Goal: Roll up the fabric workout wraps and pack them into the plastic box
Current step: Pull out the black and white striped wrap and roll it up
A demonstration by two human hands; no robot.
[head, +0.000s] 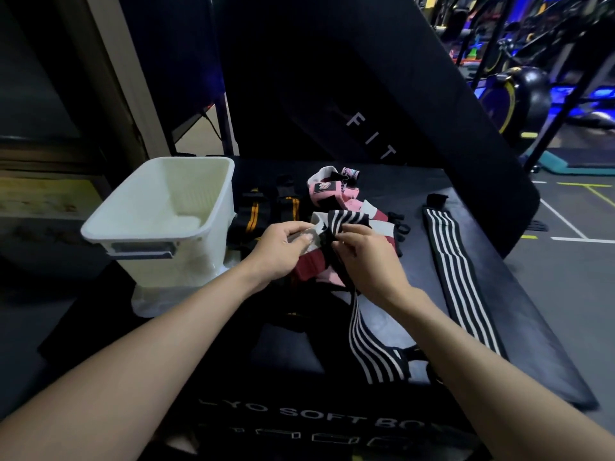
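Note:
My left hand (283, 247) and my right hand (366, 257) both pinch the top end of a black wrap with white stripes (369, 351), held above a black soft box. Its long tail hangs down toward me. A second striped wrap (462, 291) lies flat and stretched out on the right. Pink and maroon wraps (336, 197) sit in a heap behind my hands. Two black wraps with orange stripes (269, 211) lie beside the white plastic box (109, 221), which stands at the left with nothing visible inside.
The black soft box (283, 410) carries everything; its right edge drops to the gym floor. A tall black pad (382, 111) leans up behind the heap. Exercise bikes (512, 91) stand far right. A wall and frame rise at the left.

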